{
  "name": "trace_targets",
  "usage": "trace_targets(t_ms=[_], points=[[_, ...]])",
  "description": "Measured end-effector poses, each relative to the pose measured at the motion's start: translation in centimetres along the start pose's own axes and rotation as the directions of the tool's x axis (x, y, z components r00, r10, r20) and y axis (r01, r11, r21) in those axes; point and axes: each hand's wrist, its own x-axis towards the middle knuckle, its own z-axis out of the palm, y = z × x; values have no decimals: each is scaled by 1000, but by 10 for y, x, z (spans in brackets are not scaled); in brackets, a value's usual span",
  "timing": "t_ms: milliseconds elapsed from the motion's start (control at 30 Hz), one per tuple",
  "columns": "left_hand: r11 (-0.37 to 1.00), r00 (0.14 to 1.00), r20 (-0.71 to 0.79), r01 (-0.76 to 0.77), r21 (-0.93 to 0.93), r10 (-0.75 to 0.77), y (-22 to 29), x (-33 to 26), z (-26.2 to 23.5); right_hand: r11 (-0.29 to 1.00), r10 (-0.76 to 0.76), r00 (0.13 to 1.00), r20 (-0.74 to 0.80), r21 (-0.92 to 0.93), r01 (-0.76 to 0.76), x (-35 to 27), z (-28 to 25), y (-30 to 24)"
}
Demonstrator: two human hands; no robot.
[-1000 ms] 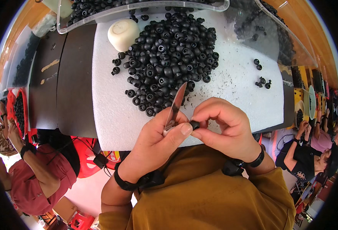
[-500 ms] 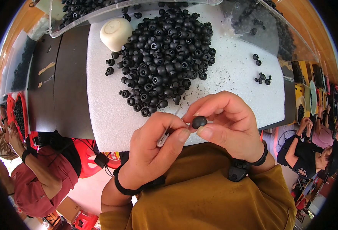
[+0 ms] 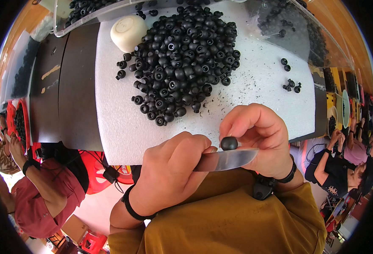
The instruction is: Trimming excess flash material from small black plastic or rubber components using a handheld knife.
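My left hand point(image 3: 169, 171) is closed around a knife, whose handle is hidden in the fist. The short, shiny knife blade point(image 3: 233, 160) points right, just under a round black rubber part point(image 3: 229, 143). Pinched in the fingers of my right hand point(image 3: 260, 139), that part sits at or very near the blade's upper edge; I cannot tell if they touch. Beyond both hands, a large heap of similar black parts point(image 3: 182, 63) lies on a white foam sheet point(image 3: 118, 127).
A cream-coloured rounded cup point(image 3: 128, 33) stands left of the heap. Several small black pieces point(image 3: 292, 86) lie at the right, with dark crumbs between. Clear plastic bins point(image 3: 275, 25) border the far side. Co-workers point(image 3: 46, 190) sit to the left and right.
The knife has swung out, so its blade now shows fully, lying across below the black part. My right hand has shifted slightly right with the part; my left hand has turned knuckles up.
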Motion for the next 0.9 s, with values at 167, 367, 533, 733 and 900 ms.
trace_targets(t_ms=[167,367,533,733,900], points=[[999,1000,5,8,46,-8,1,0,4,1000,-19,1000,-1,5,19,-2,0,2],[995,999,33,-1,103,-3,2,0,2,999,-42,999,18,-14,42,-4,-2,2],[997,999,32,13,82,-15,2,-1,3,999,-53,998,41,-5,54,-3,1,1],[959,976,3,214,185,-218,-2,-1,7,986,-129,927,352,-58,159,-5,0,-13],[960,960,66,276,-39,-273,-5,-3,0,970,-207,976,-59,-139,198,0,-14,-21]])
